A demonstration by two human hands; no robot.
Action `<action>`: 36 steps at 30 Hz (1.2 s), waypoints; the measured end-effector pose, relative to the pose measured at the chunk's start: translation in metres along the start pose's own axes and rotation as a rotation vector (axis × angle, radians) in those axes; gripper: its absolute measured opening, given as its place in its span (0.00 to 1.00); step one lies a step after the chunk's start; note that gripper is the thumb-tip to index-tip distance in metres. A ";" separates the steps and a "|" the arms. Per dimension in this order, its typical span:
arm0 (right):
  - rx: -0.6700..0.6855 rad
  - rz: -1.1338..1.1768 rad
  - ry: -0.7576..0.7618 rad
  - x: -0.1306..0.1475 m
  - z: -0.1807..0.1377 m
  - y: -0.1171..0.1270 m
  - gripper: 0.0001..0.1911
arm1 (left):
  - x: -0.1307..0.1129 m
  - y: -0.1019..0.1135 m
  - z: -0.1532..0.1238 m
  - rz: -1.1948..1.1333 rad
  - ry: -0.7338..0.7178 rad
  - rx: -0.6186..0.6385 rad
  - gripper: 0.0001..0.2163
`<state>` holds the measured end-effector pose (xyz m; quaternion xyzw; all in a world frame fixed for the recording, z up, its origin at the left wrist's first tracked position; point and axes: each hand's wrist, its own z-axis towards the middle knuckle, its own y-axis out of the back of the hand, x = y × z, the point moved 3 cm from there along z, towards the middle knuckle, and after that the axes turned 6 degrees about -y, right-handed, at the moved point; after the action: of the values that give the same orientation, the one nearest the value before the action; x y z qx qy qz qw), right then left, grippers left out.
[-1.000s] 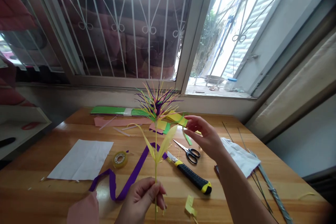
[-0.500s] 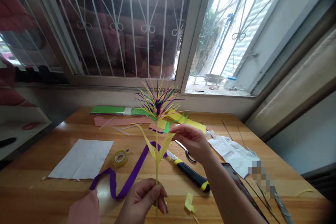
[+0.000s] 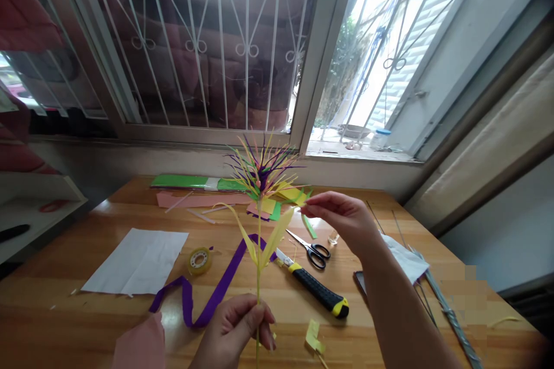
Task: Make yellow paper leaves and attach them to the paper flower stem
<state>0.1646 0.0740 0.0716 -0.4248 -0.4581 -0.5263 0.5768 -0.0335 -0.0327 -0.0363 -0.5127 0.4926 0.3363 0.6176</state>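
An upright paper flower (image 3: 262,176) has a spiky head of purple, yellow, pink and green strips. My left hand (image 3: 236,328) is closed around its thin yellow stem (image 3: 258,285) near the bottom of the view. Two pale yellow paper leaves branch from the stem; the left leaf (image 3: 238,225) curls outward. My right hand (image 3: 340,216) pinches the tip of the right leaf (image 3: 277,236) between thumb and fingers, to the right of the flower head. Behind the stem lies a purple paper strip (image 3: 220,288), folded in a zigzag on the table.
A black and yellow utility knife (image 3: 318,288) and black scissors (image 3: 314,251) lie right of the stem. Left are a tape roll (image 3: 199,260), a white sheet (image 3: 137,262) and pink paper (image 3: 141,343). Green paper (image 3: 182,182) lies at the back, under the barred window.
My right hand has slid right and slightly up to the leaf's tip, which now reaches further outward. The scissors show more fully. My left hand stays on the stem.
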 end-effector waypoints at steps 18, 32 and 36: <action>0.476 0.220 -0.175 -0.013 0.000 -0.031 0.09 | 0.002 -0.006 0.002 0.007 0.000 0.032 0.16; 0.440 0.192 -0.199 -0.010 0.001 -0.032 0.09 | -0.002 -0.005 0.000 0.030 0.000 0.029 0.15; 0.368 0.188 -0.157 -0.008 0.004 -0.021 0.08 | -0.004 -0.002 -0.001 0.040 -0.010 -0.008 0.14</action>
<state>0.1427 0.0774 0.0649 -0.3928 -0.5484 -0.3431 0.6536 -0.0332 -0.0337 -0.0322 -0.5037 0.4981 0.3531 0.6112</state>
